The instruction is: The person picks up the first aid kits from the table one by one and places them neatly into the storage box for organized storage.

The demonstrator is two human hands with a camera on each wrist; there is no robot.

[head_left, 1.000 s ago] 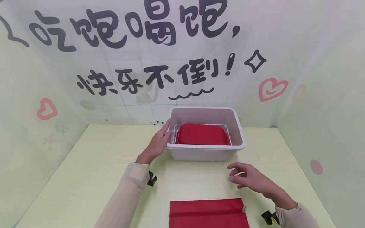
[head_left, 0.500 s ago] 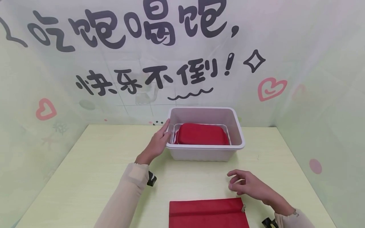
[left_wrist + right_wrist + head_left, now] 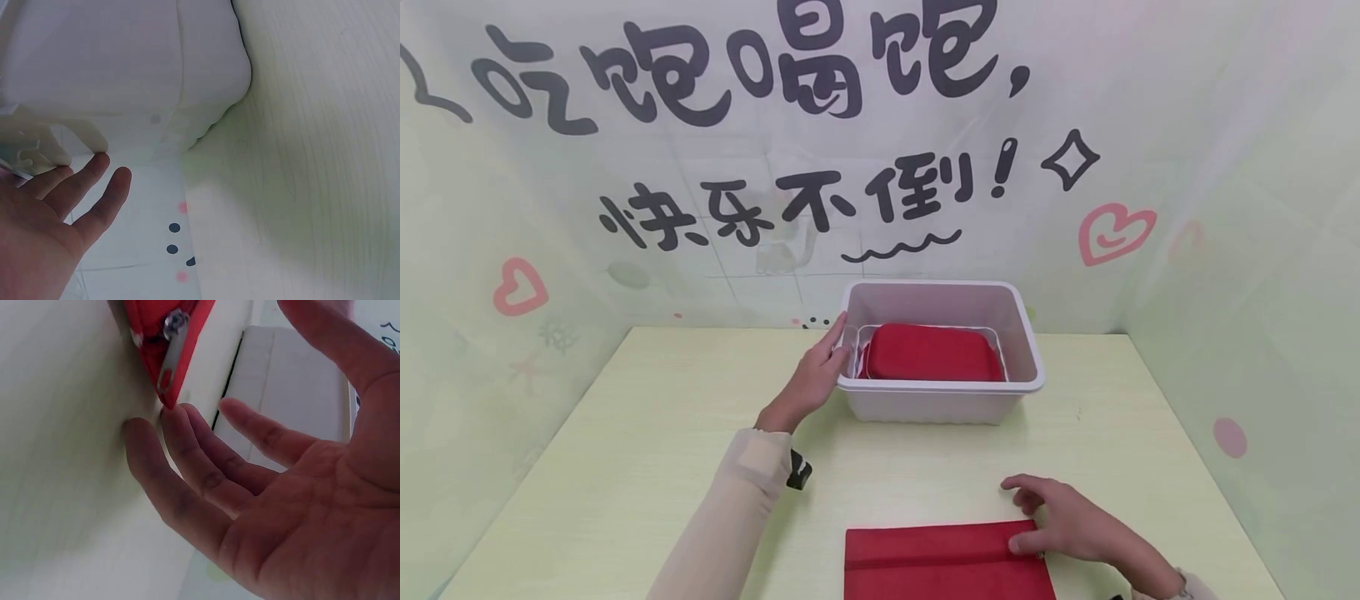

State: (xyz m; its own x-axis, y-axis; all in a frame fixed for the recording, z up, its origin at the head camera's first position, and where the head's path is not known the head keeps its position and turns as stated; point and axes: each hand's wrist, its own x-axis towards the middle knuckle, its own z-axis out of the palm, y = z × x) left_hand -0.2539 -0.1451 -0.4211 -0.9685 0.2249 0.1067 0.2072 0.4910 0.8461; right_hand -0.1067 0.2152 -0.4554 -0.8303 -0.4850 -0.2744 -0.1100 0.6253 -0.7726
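In the head view, my left hand holds the left side of a white plastic bin by its rim, thumb on the inner side. The left wrist view shows its fingers bent up against the bin's outer wall. Inside the bin lies a red case with rounded corners. My right hand is at the far right corner of a flat red zip pouch, thumb over its top. The right wrist view shows spread, slightly bent fingers right by the pouch's metal zipper pull.
A clear-edged tray surrounds the red case in the bin. Both bin and pouch rest on a pale wood-grain table. Behind stands a white printed backdrop with dark lettering, and similar sheets flank both sides.
My right hand has come down towards me, from beside the bin's front to the pouch's corner, its thumb now over the pouch. The left hand and the bin stay put.
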